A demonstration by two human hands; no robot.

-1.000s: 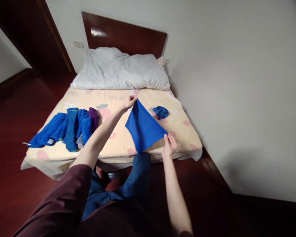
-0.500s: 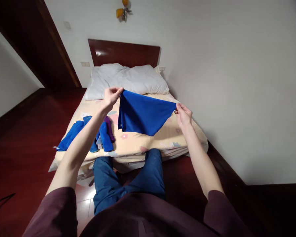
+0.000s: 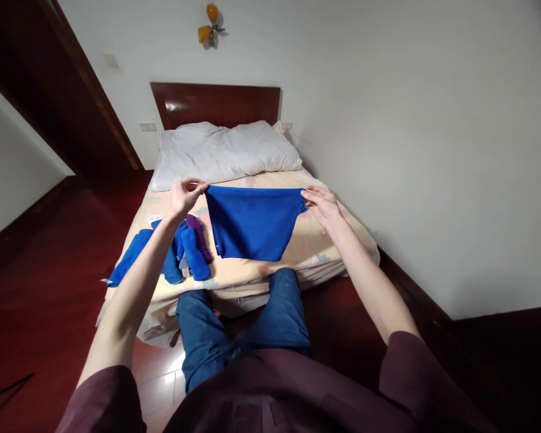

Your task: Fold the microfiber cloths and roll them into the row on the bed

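Observation:
A blue cloth (image 3: 255,222) hangs stretched between my hands above the bed, its top edge nearly level and its lower part drooping. My left hand (image 3: 184,197) pinches the upper left corner between thumb and fingers. At the upper right corner, where the fabric bunches a little, my right hand (image 3: 321,204) has its fingers closed on it. Left of the cloth, partly behind my left forearm, lie several rolled or folded cloths: a blue roll (image 3: 195,252), a purple one (image 3: 199,237) and a blue piece (image 3: 133,255) with a white tag.
The bed (image 3: 234,282) has a cream flowered sheet, and a pale grey pillow (image 3: 228,153) lies against the dark wooden headboard (image 3: 216,105). My legs (image 3: 252,325) are at its front edge. A white wall (image 3: 424,162) runs along the right side.
Both hands have come lower in the view, and my right hand has moved left, closer to the other. The cloth's top edge has gone from sloping to nearly level.

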